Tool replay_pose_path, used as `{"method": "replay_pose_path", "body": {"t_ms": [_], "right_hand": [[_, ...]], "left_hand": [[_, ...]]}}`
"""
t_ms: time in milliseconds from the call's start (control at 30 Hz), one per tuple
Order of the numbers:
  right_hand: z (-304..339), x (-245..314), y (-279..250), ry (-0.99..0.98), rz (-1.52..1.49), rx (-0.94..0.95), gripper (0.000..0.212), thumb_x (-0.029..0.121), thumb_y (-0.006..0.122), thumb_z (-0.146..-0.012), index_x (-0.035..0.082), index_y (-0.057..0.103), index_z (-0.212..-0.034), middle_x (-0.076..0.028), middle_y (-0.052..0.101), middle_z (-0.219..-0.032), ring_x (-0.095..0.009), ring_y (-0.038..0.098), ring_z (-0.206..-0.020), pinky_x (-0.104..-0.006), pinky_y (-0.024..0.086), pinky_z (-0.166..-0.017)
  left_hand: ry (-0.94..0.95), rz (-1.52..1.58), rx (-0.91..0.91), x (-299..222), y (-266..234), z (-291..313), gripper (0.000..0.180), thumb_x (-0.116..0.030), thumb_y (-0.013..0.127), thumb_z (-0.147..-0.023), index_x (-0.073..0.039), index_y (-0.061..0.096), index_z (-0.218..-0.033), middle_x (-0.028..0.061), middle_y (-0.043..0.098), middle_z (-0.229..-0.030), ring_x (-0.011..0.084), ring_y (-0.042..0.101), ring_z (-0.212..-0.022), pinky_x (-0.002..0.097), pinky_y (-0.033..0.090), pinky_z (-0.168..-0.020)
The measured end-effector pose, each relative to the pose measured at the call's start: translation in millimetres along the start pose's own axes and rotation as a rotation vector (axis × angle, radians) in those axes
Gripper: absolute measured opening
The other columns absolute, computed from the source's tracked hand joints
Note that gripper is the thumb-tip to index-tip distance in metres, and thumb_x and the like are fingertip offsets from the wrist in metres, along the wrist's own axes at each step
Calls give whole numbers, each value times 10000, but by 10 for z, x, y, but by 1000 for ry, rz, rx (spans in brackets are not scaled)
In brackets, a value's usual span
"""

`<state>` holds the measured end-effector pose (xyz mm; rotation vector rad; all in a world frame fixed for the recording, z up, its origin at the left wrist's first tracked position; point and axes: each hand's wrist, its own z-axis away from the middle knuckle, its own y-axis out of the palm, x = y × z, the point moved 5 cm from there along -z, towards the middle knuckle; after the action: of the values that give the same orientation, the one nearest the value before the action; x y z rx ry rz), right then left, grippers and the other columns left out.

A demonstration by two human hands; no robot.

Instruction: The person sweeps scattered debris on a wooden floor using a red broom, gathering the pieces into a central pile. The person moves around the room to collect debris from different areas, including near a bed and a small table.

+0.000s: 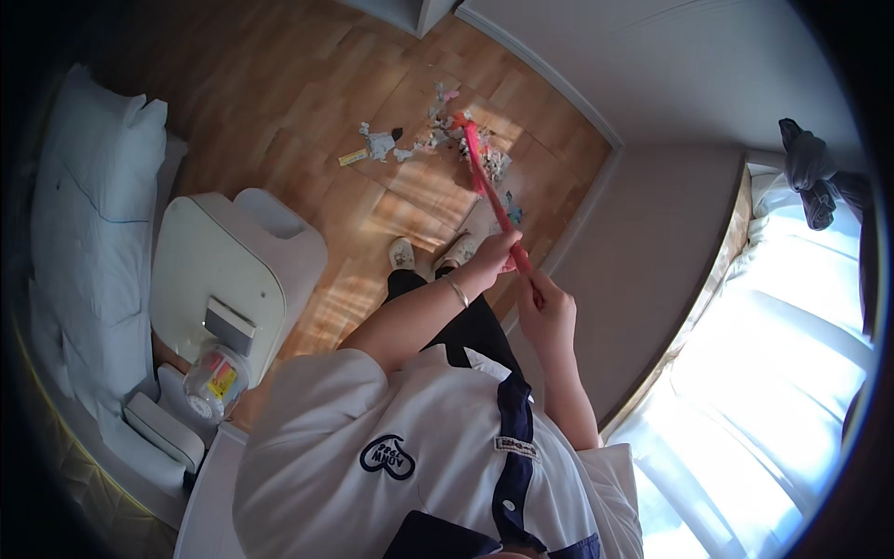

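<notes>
Both my hands grip the pink-red handle of what looks like a broom [491,197], slanting away from me to the floor. My left hand [493,257], with a bangle at its wrist, is wrapped round the shaft farther down. Closer to my body, my right hand [548,306] closes round the upper end. The broom's far end is among a scattered heap of paper scraps and small litter [497,166], and its head is hard to make out against it. More torn white scraps [380,143] and a yellow strip [353,157] lie left of the heap.
A white rounded table [200,270] stands at left, bearing a small flat box [229,326] and a clear plastic container [216,380]. Beyond it lies a white pillow [98,233]. Walls meet at a corner ahead right; a bright curtained window [764,373] is at right.
</notes>
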<state>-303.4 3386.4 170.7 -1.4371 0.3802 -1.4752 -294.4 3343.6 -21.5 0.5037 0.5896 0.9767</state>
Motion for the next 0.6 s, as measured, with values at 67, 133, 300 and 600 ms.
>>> {"method": "replay_pose_path", "body": {"t_ms": [67, 133, 300, 600], "right_hand": [[84, -53, -175, 44, -52, 13, 117, 114, 580, -840, 17, 641, -866, -56, 449, -519, -81, 415, -469, -251, 358, -462], [89, -188, -234, 112, -118, 50, 116, 120, 583, -840, 24, 646, -854, -71, 486, -537, -108, 467, -487, -259, 382, -480], [-203, -424, 324, 37, -429, 252, 146, 169, 627, -820, 50, 641, -903, -120, 613, -660, -229, 607, -580, -305, 472, -578], [-935, -997, 1438, 80, -603, 390, 201, 189, 610, -828, 46, 628, -968, -163, 642, -770, -295, 642, -734, -341, 487, -650]], "left_hand": [[10, -41, 10, 128, 3, -3, 203, -320, 538, -871, -129, 510, -806, -5, 545, -716, 114, 569, -675, 295, 449, -670], [51, -72, -86, 114, -8, 124, 207, -303, 537, -864, -131, 505, -753, -7, 528, -658, 100, 526, -583, 268, 420, -577], [218, -80, -385, -134, -596, 132, 279, -259, 521, -839, -108, 469, -610, -5, 449, -501, 90, 385, -384, 218, 280, -384], [62, -134, -482, -490, -1376, -589, 221, -270, 478, -861, -90, 496, -734, 0, 506, -619, 101, 476, -510, 219, 383, -470]]}}
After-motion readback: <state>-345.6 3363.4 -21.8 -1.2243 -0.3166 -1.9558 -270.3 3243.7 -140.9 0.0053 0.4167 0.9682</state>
